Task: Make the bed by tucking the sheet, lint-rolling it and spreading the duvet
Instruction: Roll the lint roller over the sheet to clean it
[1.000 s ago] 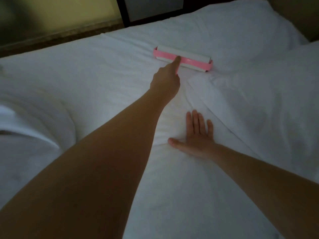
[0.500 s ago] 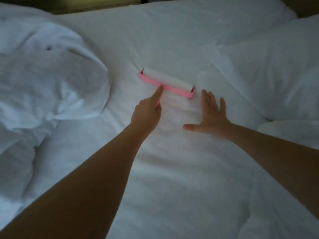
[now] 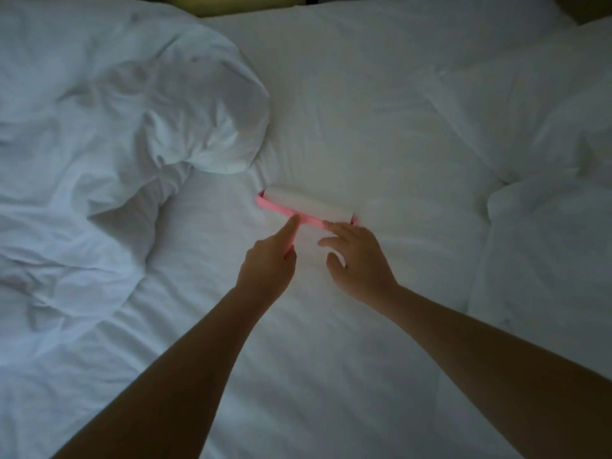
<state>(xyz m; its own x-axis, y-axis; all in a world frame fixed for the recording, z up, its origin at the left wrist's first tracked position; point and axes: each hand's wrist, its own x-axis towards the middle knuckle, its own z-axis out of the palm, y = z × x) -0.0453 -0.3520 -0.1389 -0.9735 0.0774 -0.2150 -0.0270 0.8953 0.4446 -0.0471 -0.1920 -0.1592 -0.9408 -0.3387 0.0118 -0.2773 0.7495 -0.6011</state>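
My left grip [image 3: 268,270], curled round its handle, has drawn the lint roller [image 3: 308,204] back along the sheet [image 3: 364,134] beside the duvet [image 3: 132,111], my loose-fingered right grip [image 3: 359,265] now touching its end: rolling probably continues.

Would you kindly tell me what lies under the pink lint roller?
The lint roller rests directly on the white sheet; whatever lies below the sheet is covered. The left hand hides most of its handle.
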